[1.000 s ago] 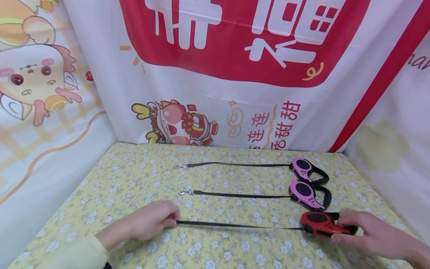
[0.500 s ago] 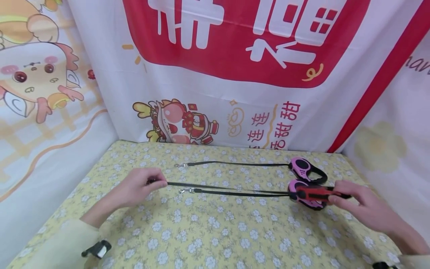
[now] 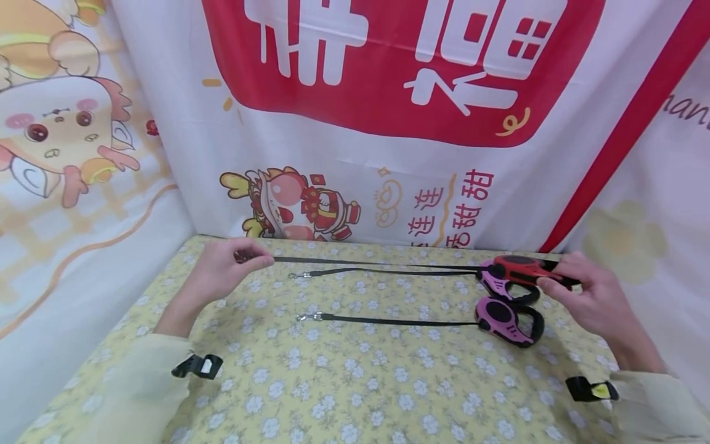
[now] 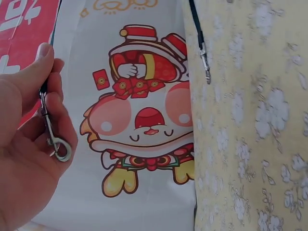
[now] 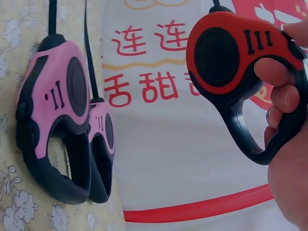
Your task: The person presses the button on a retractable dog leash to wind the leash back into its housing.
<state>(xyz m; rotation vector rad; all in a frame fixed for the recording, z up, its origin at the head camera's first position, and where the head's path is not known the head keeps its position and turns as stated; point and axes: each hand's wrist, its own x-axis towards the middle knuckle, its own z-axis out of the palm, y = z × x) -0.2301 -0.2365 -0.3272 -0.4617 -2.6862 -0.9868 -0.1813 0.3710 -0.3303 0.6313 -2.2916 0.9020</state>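
Note:
My right hand grips the black handle of a red retractable leash, its fingers curled through the loop. My left hand pinches the black strap near its end; the metal snap hook lies against the palm in the left wrist view. Between the hands the strap runs fairly straight, held above the table. Behind and below the red leash lies a pink retractable leash, partly covered by it in the head view. A second pink leash lies nearer me, its strap stretched to the left.
Both pink leashes lie on a yellow flowered tablecloth, with their snap hooks toward the left. A white printed curtain hangs behind the table's back edge, with more printed cloth on the left side.
Both hands have lifted the red leash off the front of the table and carried it away from me, past the nearer pink leash, to above the farther one.

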